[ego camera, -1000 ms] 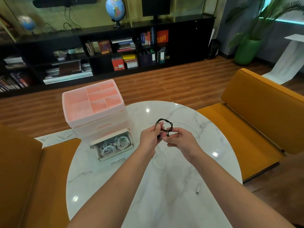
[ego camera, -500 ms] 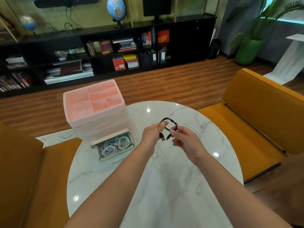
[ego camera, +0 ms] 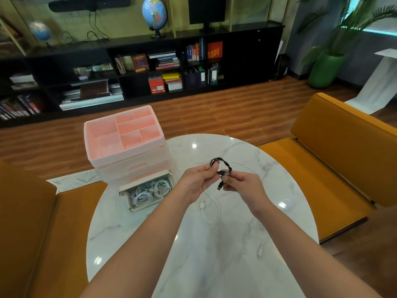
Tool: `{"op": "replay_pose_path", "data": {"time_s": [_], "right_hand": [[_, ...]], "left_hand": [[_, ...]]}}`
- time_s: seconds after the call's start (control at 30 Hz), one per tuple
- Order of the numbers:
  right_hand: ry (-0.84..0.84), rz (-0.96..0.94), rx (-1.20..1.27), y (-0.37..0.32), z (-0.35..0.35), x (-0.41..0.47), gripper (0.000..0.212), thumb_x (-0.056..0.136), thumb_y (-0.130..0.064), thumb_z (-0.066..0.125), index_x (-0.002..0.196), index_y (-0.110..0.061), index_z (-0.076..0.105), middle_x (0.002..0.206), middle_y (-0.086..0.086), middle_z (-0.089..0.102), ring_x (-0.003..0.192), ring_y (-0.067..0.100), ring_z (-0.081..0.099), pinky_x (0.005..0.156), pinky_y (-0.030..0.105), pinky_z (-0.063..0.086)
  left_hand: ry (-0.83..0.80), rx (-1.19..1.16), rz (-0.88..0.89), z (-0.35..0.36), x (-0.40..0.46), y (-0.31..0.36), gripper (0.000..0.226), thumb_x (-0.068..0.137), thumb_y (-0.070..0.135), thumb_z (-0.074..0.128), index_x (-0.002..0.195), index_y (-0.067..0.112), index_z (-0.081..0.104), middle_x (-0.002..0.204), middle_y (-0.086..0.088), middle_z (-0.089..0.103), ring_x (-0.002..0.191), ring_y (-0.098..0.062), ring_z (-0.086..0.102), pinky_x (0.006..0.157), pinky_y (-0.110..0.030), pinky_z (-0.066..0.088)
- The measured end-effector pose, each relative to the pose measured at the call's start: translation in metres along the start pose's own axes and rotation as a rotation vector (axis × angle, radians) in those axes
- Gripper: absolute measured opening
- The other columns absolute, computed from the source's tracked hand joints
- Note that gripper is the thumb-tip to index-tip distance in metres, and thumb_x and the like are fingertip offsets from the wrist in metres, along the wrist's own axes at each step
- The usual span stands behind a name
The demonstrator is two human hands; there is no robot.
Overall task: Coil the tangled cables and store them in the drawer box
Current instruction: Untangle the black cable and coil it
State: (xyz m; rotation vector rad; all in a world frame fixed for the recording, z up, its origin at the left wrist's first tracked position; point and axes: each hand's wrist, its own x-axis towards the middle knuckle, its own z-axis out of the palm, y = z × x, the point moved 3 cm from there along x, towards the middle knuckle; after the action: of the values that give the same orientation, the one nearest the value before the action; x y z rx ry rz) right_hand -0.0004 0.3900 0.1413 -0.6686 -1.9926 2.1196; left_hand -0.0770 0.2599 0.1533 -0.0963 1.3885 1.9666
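Presently listed, largest first. Marble table: bears all items. Pink drawer box: far left of table, bottom drawer pulled out, holding coiled white cables. Loose white cable: uncoiled on the table below the hands, still to do. Left hand: pinching the loop's left side. Right hand: pinching the plug ends. Black cable: small coil held between the hands above the table; a second ago its ends were tucked behind the fingers, now one plug dangles free, so the coil seems near ready for the drawer.
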Motion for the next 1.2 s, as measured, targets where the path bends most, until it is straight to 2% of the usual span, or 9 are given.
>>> {"op": "replay_pose_path", "data": {"time_s": [0.07, 0.17, 0.3, 0.43, 0.6, 0.73, 0.83, 1.03, 1.2], "right_hand": [[-0.046, 0.013, 0.03, -0.003, 0.001, 0.0, 0.016, 0.088, -0.004, 0.067, 0.099, -0.011, 0.076, 0.077, 0.006, 0.068, 0.07, 0.015, 0.063, 0.082, 0.029, 0.059], [-0.098, 0.02, 0.007, -0.006, 0.001, 0.001, 0.015, 0.089, -0.006, 0.066, 0.101, -0.009, 0.076, 0.079, 0.008, 0.068, 0.072, 0.016, 0.065, 0.088, 0.033, 0.057], [-0.126, 0.03, 0.02, -0.009, 0.0, 0.001, 0.016, 0.09, -0.006, 0.065, 0.101, -0.006, 0.076, 0.079, 0.009, 0.067, 0.073, 0.016, 0.065, 0.091, 0.037, 0.056], [-0.109, 0.076, -0.003, -0.008, -0.001, 0.003, 0.014, 0.087, -0.009, 0.067, 0.097, -0.007, 0.077, 0.077, 0.011, 0.067, 0.072, 0.02, 0.067, 0.095, 0.042, 0.054], [-0.056, 0.102, -0.036, -0.006, 0.003, 0.003, 0.014, 0.087, -0.01, 0.067, 0.098, -0.01, 0.077, 0.075, 0.01, 0.07, 0.069, 0.019, 0.068, 0.099, 0.044, 0.052], [-0.039, 0.084, -0.034, -0.007, 0.005, 0.004, 0.028, 0.087, -0.006, 0.068, 0.114, -0.014, 0.068, 0.079, 0.008, 0.072, 0.071, 0.019, 0.069, 0.092, 0.039, 0.056], [-0.002, 0.07, 0.0, -0.007, 0.006, 0.004, 0.05, 0.084, -0.006, 0.072, 0.13, -0.019, 0.056, 0.088, 0.013, 0.073, 0.075, 0.022, 0.072, 0.089, 0.037, 0.057], [0.047, 0.014, 0.049, -0.014, 0.004, 0.002, 0.034, 0.084, -0.006, 0.074, 0.114, -0.008, 0.058, 0.08, 0.01, 0.072, 0.074, 0.022, 0.073, 0.077, 0.029, 0.059], [0.035, 0.0, 0.039, -0.02, 0.004, 0.002, 0.028, 0.086, -0.003, 0.07, 0.11, -0.008, 0.058, 0.081, 0.011, 0.071, 0.072, 0.021, 0.07, 0.062, 0.017, 0.055]], "left_hand": [[-0.022, 0.0, 0.012, -0.002, 0.0, 0.002, 0.03, 0.088, 0.001, 0.067, 0.118, -0.001, 0.066, 0.108, -0.007, 0.066, 0.091, -0.012, 0.069, 0.076, -0.016, 0.056], [-0.068, 0.008, 0.009, -0.004, -0.001, 0.005, 0.033, 0.087, -0.007, 0.064, 0.119, 0.0, 0.065, 0.094, -0.007, 0.056, 0.086, -0.014, 0.07, 0.076, -0.017, 0.056], [-0.077, 0.063, 0.007, -0.002, -0.005, 0.014, 0.031, 0.086, -0.004, 0.067, 0.115, 0.005, 0.069, 0.1, -0.009, 0.072, 0.09, -0.015, 0.072, 0.079, -0.019, 0.057], [0.021, 0.159, 0.084, -0.001, -0.003, 0.02, 0.028, 0.084, -0.003, 0.07, 0.112, 0.002, 0.071, 0.11, -0.012, 0.072, 0.097, -0.018, 0.071, 0.082, -0.021, 0.057], [0.153, 0.374, 0.255, 0.001, 0.0, 0.013, 0.019, 0.087, 0.007, 0.071, 0.106, 0.003, 0.07, 0.098, -0.009, 0.069, 0.084, -0.013, 0.069, 0.072, -0.018, 0.058], [0.261, 0.617, 0.369, -0.001, 0.002, 0.013, 0.014, 0.085, 0.016, 0.074, 0.097, 0.015, 0.069, 0.088, 0.002, 0.067, 0.077, -0.008, 0.064, 0.064, -0.022, 0.058], [0.33, 0.858, 0.46, -0.002, 0.001, 0.014, 0.013, 0.085, 0.027, 0.072, 0.098, 0.026, 0.068, 0.086, 0.016, 0.065, 0.068, 0.0, 0.055, 0.062, -0.017, 0.044], [0.135, 0.993, 0.362, -0.003, 0.006, 0.007, 0.022, 0.097, 0.038, 0.056, 0.091, 0.024, 0.072, 0.075, 0.008, 0.062, 0.064, -0.005, 0.048, 0.059, -0.02, 0.035], [0.142, 1.093, 0.392, -0.006, 0.003, 0.001, 0.034, 0.1, 0.043, 0.046, 0.073, 0.026, 0.059, 0.069, 0.011, 0.059, 0.061, -0.004, 0.05, 0.06, -0.028, 0.035]]}}
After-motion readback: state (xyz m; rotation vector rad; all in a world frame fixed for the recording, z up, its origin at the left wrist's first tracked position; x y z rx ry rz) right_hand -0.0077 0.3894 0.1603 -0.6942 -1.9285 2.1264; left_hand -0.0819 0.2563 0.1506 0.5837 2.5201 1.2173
